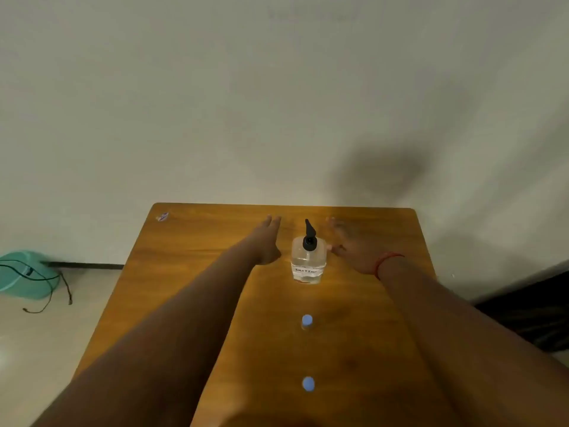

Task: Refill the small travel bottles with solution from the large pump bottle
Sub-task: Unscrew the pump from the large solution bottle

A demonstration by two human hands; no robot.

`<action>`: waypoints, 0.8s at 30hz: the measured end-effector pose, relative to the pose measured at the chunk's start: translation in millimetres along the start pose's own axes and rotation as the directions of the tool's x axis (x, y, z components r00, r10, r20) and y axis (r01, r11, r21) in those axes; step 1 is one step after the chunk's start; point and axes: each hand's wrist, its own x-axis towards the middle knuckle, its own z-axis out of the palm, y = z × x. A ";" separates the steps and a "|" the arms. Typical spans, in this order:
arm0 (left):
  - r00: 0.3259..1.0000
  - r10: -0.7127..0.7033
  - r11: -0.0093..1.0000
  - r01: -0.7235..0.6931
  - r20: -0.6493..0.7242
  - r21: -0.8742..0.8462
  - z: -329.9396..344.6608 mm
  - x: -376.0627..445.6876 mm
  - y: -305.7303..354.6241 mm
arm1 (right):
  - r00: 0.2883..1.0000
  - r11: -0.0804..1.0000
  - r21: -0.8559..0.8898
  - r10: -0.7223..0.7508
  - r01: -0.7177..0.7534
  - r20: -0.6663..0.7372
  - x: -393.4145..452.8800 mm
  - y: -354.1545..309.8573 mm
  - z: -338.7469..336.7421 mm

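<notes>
the pump bottle point(308, 260) stands upright near the far end of the counter point(184, 257), its black spout pointing away from the person. it sits between the two hands: the left hand point(267, 241) lies just beside it on one side with fingers straight, holding nothing; the right hand point(349, 248) is blurred on the other side, fingers spread and empty, its thumb about at the bottle's shoulder and likely nearer. two small bottles with blue caps, one point(307, 322) nearer the pump and one point(308, 384) closer to the person, stand in line, still capped. a green bin point(27, 275) sits on the floor.
</notes>
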 end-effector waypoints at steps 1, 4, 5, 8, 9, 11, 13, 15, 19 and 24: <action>0.999 0.030 0.999 -0.029 0.023 -0.026 6.6 0.6 1.8 | 1.000 1.000 0.019 -0.013 0.012 0.011 -0.4 0.1 5.2; 0.995 0.096 0.987 -0.090 0.041 -0.132 21.9 -0.3 8.6 | 0.998 0.999 0.045 -0.028 0.026 0.052 -0.1 -2.7 16.8; 0.994 0.102 0.984 -0.095 0.038 -0.152 26.6 0.4 10.6 | 0.998 0.998 0.057 -0.032 0.029 0.051 1.1 -3.0 20.0; 0.992 0.129 0.968 -0.122 0.015 -0.221 35.9 4.1 12.5 | 0.999 0.997 0.066 -0.033 0.031 0.015 3.1 -3.3 26.2; 0.991 0.131 0.964 -0.127 -0.001 -0.235 38.5 5.2 12.0 | 1.000 0.997 0.074 -0.028 0.027 0.004 4.0 -2.9 28.1; 0.991 0.130 0.957 -0.135 -0.037 -0.258 41.5 6.6 10.9 | 0.999 0.995 0.100 -0.024 0.026 -0.023 5.8 -2.0 31.9; 0.990 0.130 0.949 -0.138 -0.048 -0.283 42.4 7.3 9.6 | 0.999 0.992 0.122 -0.028 0.033 -0.045 7.6 -0.6 34.8; 0.990 0.131 0.946 -0.140 -0.048 -0.294 42.4 7.7 8.8 | 0.998 0.990 0.133 -0.032 0.039 -0.056 8.2 0.6 36.2; 0.988 0.145 0.924 -0.153 -0.048 -0.351 35.2 7.6 10.5 | 0.995 0.985 0.161 -0.052 0.066 -0.090 8.0 2.4 32.1; 0.977 0.198 0.892 -0.214 -0.080 -0.399 -1.4 2.1 22.5 | 0.987 0.969 0.219 -0.088 0.117 -0.138 5.4 -7.2 -1.7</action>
